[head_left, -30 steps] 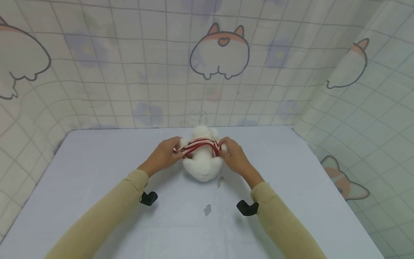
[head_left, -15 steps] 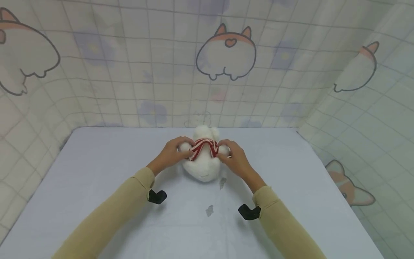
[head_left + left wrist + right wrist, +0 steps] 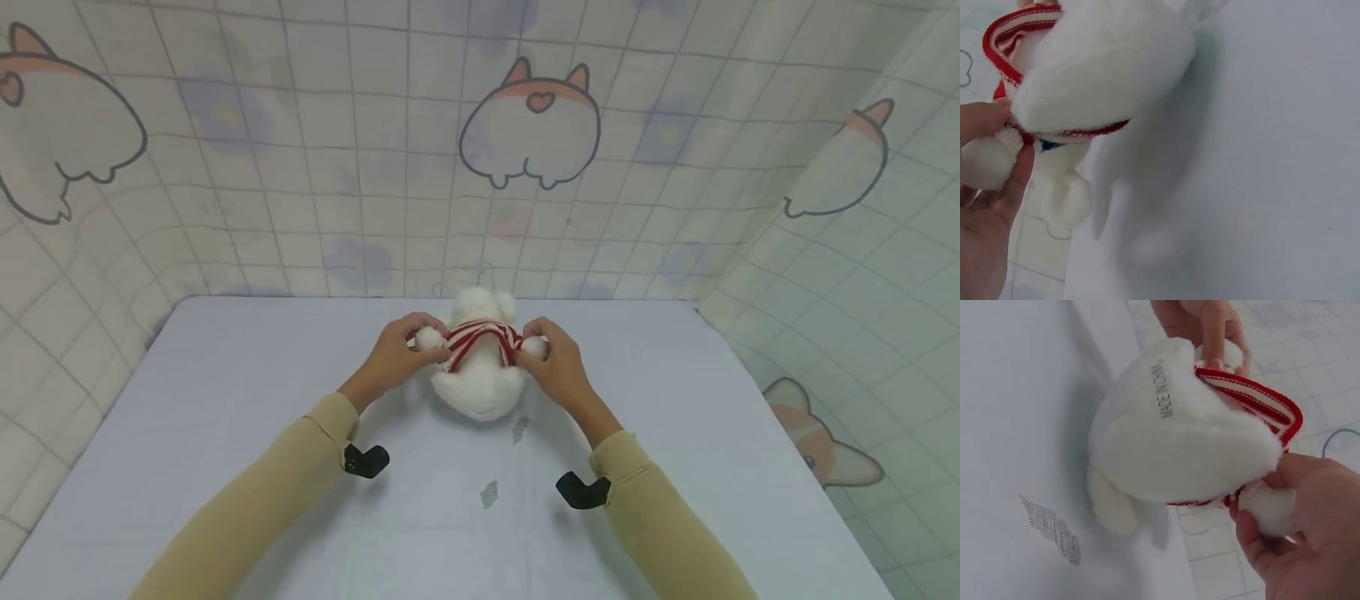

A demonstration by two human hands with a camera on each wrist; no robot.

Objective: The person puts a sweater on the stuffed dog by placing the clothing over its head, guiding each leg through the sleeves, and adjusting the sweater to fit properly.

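Note:
A white plush toy (image 3: 480, 392) is at the back of the table, its rounded bottom toward me. It wears a red-and-white striped knit top (image 3: 468, 335), bunched over its upper body. My left hand (image 3: 393, 357) pinches the top's cuff between thumb and fingers, beside the toy's round left-side paw (image 3: 988, 164). On the other side my right hand (image 3: 564, 371) pinches the opposite cuff, the right-side paw (image 3: 1270, 511) poking out between thumb and fingers. Dark lettering marks the toy's white fur (image 3: 1141, 447) in the right wrist view. Its face is hidden.
Beneath the toy is a white-covered table (image 3: 420, 517) with small grey printed patches (image 3: 489, 495). A gridded curtain (image 3: 390, 167) with cartoon animals hangs close behind and at both sides. Black mounts (image 3: 366, 461) jut from both sleeves.
My left hand has shifted inward round the toy's paw, which now shows more. The right-side paw also shows in my right hand. The knit top looks less stretched than a second ago.

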